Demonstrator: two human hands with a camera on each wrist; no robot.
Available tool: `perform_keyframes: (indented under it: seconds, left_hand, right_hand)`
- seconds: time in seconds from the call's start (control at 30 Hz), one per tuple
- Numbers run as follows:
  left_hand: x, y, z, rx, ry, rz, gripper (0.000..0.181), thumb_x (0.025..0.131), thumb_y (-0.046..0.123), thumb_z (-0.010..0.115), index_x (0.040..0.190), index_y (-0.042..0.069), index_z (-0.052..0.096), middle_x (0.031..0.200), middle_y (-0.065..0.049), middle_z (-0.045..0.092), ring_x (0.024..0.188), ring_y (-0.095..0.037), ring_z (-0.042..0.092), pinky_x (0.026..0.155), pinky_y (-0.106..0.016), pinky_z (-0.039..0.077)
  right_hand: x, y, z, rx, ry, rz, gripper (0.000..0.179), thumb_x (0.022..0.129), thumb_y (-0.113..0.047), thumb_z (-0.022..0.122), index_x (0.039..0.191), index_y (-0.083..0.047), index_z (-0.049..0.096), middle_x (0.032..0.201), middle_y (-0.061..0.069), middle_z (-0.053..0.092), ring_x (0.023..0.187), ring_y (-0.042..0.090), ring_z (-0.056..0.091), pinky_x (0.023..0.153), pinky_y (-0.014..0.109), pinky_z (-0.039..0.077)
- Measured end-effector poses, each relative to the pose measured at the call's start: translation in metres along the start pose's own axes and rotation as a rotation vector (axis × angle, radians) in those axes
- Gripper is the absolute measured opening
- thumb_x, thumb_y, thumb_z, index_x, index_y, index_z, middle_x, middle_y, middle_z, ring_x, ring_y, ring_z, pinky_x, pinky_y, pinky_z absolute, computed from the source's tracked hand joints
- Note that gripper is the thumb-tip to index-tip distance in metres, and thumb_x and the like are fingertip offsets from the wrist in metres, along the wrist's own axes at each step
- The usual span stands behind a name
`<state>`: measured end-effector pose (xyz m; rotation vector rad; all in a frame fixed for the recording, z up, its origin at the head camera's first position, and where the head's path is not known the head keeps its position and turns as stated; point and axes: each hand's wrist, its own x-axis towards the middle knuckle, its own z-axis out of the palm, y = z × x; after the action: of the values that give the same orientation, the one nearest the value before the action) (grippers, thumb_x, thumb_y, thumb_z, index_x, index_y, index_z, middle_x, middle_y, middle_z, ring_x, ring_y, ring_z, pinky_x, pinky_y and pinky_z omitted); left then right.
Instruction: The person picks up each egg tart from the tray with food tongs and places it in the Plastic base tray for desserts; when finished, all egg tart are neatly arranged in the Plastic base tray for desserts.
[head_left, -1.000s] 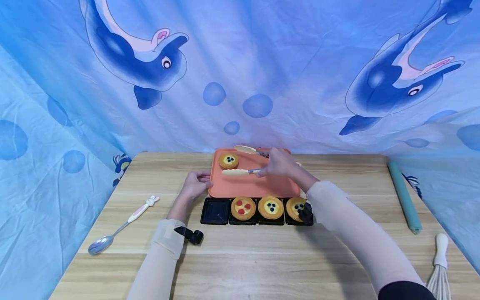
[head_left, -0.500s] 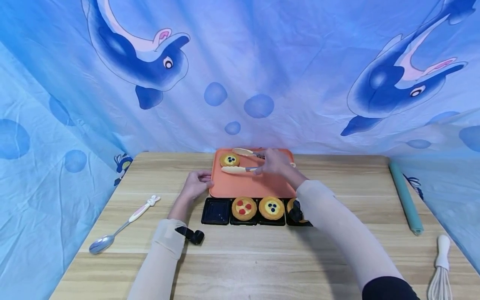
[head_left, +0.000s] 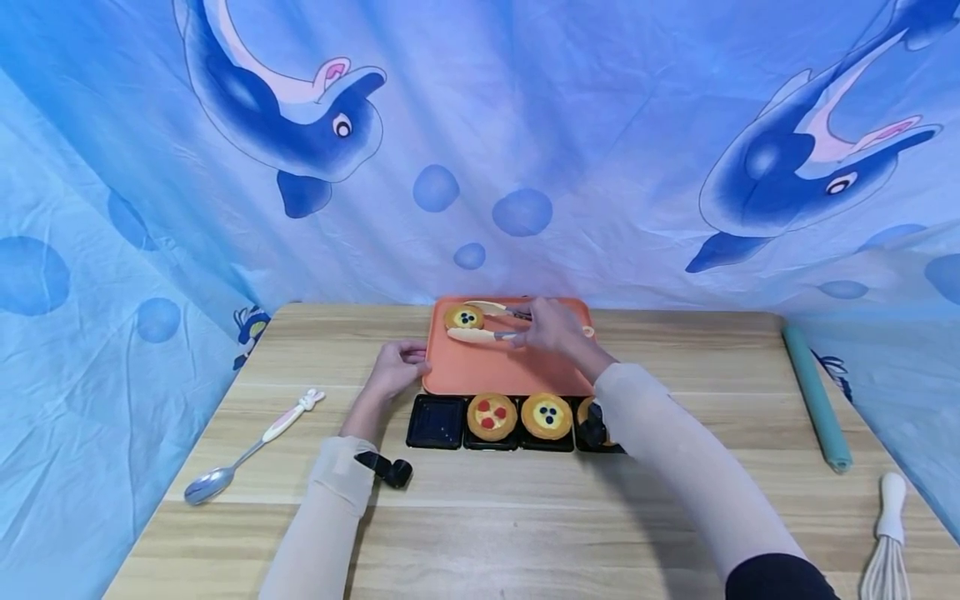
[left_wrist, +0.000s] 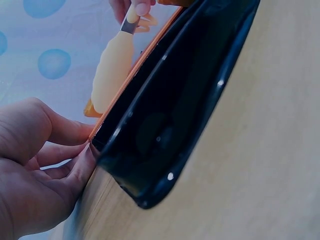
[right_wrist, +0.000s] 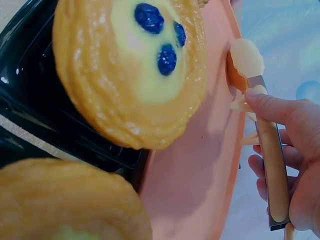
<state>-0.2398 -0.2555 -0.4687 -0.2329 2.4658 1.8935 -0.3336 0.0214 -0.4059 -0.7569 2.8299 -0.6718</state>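
Observation:
My right hand [head_left: 553,325] holds a pair of cream-tipped tongs [head_left: 472,335] over the orange tray [head_left: 480,371], the thumb along one handle in the right wrist view. The tongs' arms reach either side of a blueberry-topped egg tart [head_left: 463,317] at the tray's back left. In the left wrist view one tong tip [left_wrist: 111,75] overlaps that tart, hiding most of it. My left hand [head_left: 396,369] grips the tray's left edge between thumb and fingers, seen close in the left wrist view [left_wrist: 47,160].
In front of the tray stand several black square boxes in a row. The leftmost box [head_left: 436,422] shows its bare bottom; the others hold a strawberry tart [head_left: 491,417] and blueberry tarts [head_left: 547,417]. A spoon [head_left: 255,450] lies left; a teal roll [head_left: 817,400] and whisk [head_left: 889,533] lie right.
The right hand has shifted left and slightly back, bringing the tongs' arms from beside the tart to around it. The left hand keeps its grip on the tray edge.

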Motion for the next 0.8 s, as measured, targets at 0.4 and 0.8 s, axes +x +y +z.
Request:
perform_keyframes:
  seconds: [0.4,0.8]
  left_hand:
    - [0.004,0.002,0.003,0.000,0.013,-0.005,0.042,0.087,-0.009,0.064,0.128,-0.012,0.057,0.118,-0.026,0.061,0.108,-0.033,0.060,0.085,-0.028,0.054]
    - [0.001,0.000,0.001,0.023,0.010,0.014,0.042,0.086,-0.010,0.062,0.128,-0.013,0.056,0.116,-0.025,0.061,0.107,-0.034,0.061,0.081,-0.024,0.054]
  right_hand:
    - [-0.011,-0.002,-0.014,-0.020,0.006,-0.044,0.063,0.080,-0.035,0.084,0.136,-0.018,0.062,0.066,0.013,0.063,0.041,0.011,0.017,0.040,0.027,0.019]
    - [-0.044,-0.029,-0.026,-0.107,0.025,-0.179,0.065,0.074,-0.042,0.087,0.129,-0.015,0.068,0.105,0.004,0.074,0.050,0.011,0.034,0.048,0.027,0.030]
